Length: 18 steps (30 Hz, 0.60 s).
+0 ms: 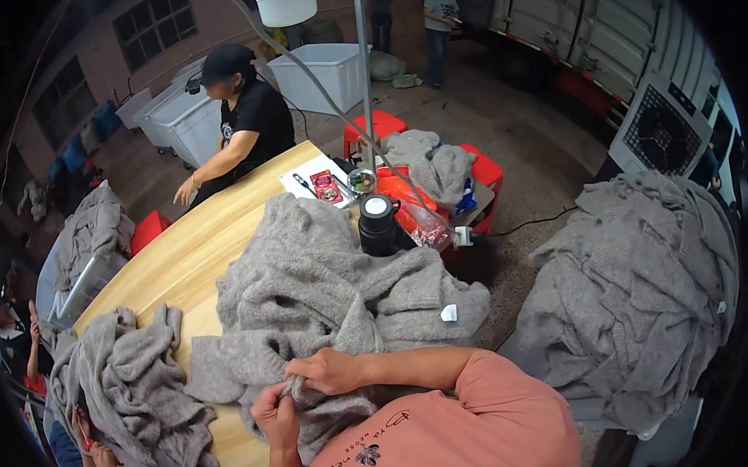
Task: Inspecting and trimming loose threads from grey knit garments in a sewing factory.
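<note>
A grey knitted sweater point(334, 276) lies crumpled across the wooden table in front of me, with a small white label on its right part. My left hand point(276, 414) pinches a fold of it close to my body. Just above and to the right, my right hand point(328, 372) grips the same fold, its fingers curled in and close to the left hand's fingertips. Whether a small tool sits between the fingers cannot be made out. Beyond the sweater stands a black flask point(378, 225).
Another grey knit pile point(132, 390) lies at the table's left, with a co-worker's hands point(102, 457) beside it. A big heap of grey knits point(640, 298) stands at right. A metal pole point(365, 86) rises behind the flask. A person point(250, 114) in black sits across the table point(177, 249).
</note>
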{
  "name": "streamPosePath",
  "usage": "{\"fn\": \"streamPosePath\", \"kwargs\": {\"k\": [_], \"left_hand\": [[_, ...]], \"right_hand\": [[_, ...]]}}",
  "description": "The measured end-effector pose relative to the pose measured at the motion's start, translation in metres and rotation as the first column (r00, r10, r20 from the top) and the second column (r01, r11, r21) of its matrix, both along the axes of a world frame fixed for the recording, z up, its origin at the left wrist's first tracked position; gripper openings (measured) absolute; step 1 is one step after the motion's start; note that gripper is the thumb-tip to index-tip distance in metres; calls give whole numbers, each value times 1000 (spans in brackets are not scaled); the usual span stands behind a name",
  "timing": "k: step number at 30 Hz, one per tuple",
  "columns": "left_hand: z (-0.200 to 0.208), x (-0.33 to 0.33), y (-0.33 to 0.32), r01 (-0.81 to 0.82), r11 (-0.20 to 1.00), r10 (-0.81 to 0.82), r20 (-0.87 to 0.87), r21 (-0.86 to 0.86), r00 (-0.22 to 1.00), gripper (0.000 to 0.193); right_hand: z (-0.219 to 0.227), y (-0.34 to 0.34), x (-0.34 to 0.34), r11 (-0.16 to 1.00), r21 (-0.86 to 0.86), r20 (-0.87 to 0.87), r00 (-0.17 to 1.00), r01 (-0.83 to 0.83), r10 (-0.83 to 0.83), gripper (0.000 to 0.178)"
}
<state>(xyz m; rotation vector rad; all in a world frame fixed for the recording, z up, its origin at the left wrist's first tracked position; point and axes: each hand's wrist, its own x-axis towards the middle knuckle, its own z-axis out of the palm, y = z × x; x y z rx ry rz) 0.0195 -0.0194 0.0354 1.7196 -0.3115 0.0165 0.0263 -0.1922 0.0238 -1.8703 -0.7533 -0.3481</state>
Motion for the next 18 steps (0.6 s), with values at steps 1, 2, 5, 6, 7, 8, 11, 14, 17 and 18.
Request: {"fn": "streamPosePath", "kwargs": {"k": [1, 2, 5, 6, 7, 8, 11, 14, 17, 18], "left_hand": [[-1, 1, 0, -30, 998, 26, 73, 58, 997, 19], [-2, 2, 0, -64, 991, 47, 143, 115, 989, 19], [-2, 4, -3, -93, 970, 37, 243, 226, 969, 19], [0, 4, -6, -115, 942, 9, 318, 316, 948, 18], [-1, 6, -9, -113, 942, 8, 317, 315, 948, 18], [-3, 6, -11, -161, 916, -19, 442, 366, 897, 18], [-5, 1, -17, -246, 873, -62, 596, 421, 800, 18], [4, -7, -18, -265, 876, -57, 632, 402, 773, 18], [16, -10, -16, -177, 926, -43, 557, 334, 829, 19], [19, -10, -17, -103, 949, -56, 481, 297, 875, 21]], "right_hand": [[-3, 1, 2, 1000, 1, 1, 1000, 7, -7, 14], [-8, 2, 5, 998, -56, 35, 999, 21, -19, 13], [-17, 1, 6, 991, -110, 62, 996, 69, -63, 13], [-18, 1, 6, 989, -110, 56, 994, 96, -91, 14], [-18, 0, 6, 989, -112, 55, 994, 98, -92, 14], [-17, 2, 3, 983, -95, 71, 986, 157, -150, 13], [-16, 4, 0, 969, -71, 80, 970, 237, -231, 11], [-5, 2, -9, 969, -54, 54, 970, 241, -238, 11], [2, -4, -18, 985, 174, -149, 988, -12, 38, 6], [-1, -7, -18, 983, 183, -168, 985, -17, 49, 6]]}}
